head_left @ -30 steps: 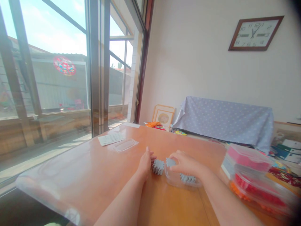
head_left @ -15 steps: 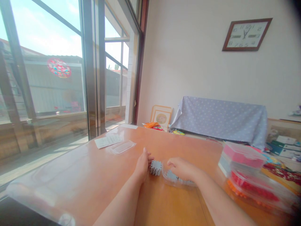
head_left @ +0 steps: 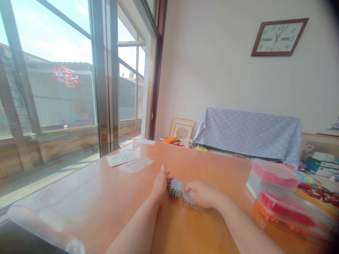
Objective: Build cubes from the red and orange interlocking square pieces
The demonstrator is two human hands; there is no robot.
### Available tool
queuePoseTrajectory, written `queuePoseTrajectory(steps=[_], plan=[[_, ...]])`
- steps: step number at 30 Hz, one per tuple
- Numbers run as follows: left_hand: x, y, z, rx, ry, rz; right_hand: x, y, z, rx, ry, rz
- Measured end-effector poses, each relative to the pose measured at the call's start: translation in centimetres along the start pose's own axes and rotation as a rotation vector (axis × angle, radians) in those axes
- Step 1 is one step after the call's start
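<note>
- Head view: the left hand (head_left: 160, 185) lies on the table (head_left: 106, 197) with its fingers straight and loose, gripping nothing. Its fingertips press against the grey toothed block (head_left: 175, 188) near the middle, apparently to brace it.
- The right hand (head_left: 202, 194) curls down over the clear tub (head_left: 188, 201) just beside the block. I cannot tell whether it holds anything.
- The tub's lid (head_left: 139, 164) lies apart, toward the window-side edge, beside a paper slip (head_left: 120, 158).
- Stacked boxes (head_left: 272, 183) sit at the right edge.
</note>
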State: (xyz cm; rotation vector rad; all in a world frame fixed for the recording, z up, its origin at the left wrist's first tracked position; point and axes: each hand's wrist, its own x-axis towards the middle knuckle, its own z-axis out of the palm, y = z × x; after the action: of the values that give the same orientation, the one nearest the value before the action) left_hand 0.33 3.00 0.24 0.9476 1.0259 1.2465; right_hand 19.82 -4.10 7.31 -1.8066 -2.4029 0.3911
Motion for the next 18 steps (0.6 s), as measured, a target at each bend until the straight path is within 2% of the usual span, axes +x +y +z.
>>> queuePoseTrajectory(steps=[5,12,16,18], plan=[[0.2,-0.2,0.0,-0.006,-0.006,0.004,0.4,0.3,0.1,-0.088,0.092,0.077],[0.0,-0.2,-0.1,-0.019,-0.017,0.011,0.9,0.6,0.6,-0.169,0.037,0.026],[-0.2,-0.1,0.0,-0.022,-0.021,0.022,1.2,-0.2,0.2,-0.1,0.185,0.049],[-0.3,0.0,0.0,-0.019,-0.016,0.02,1.4,-1.1,-0.1,-0.048,0.262,0.001]])
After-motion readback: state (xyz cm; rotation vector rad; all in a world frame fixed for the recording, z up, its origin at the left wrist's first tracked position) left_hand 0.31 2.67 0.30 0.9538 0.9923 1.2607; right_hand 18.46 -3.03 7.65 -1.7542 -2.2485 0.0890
